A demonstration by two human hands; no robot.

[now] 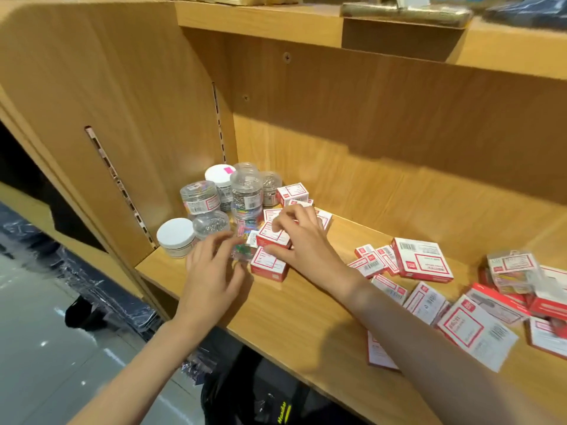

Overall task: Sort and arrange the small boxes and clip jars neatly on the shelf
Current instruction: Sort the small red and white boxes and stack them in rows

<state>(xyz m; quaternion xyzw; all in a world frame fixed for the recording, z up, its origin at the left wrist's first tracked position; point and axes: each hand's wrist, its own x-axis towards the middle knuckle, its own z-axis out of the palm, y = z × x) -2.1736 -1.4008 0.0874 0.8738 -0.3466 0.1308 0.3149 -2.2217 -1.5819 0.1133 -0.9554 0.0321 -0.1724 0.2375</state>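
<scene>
Several clear clip jars [247, 185] and white-lidded jars [175, 236] crowd the left back corner of the wooden shelf [306, 317]. Beside them stands a stack of small red-and-white boxes. My right hand [299, 240] grips the top box [271, 237] of that stack, thumb at its front and fingers curled over it; another box [268, 266] lies under it. My left hand [211, 268] reaches with spread fingers to a small clear case of coloured clips [242, 251] and touches it. More red-and-white boxes [422, 260] lie scattered at the right.
The cabinet's side panel [107, 102] closes the shelf on the left, and an upper shelf [260, 19] hangs overhead. A clear packet of clips [512, 271] sits on boxes at the far right. Bagged goods [101, 289] and a dark bag [260, 397] lie below.
</scene>
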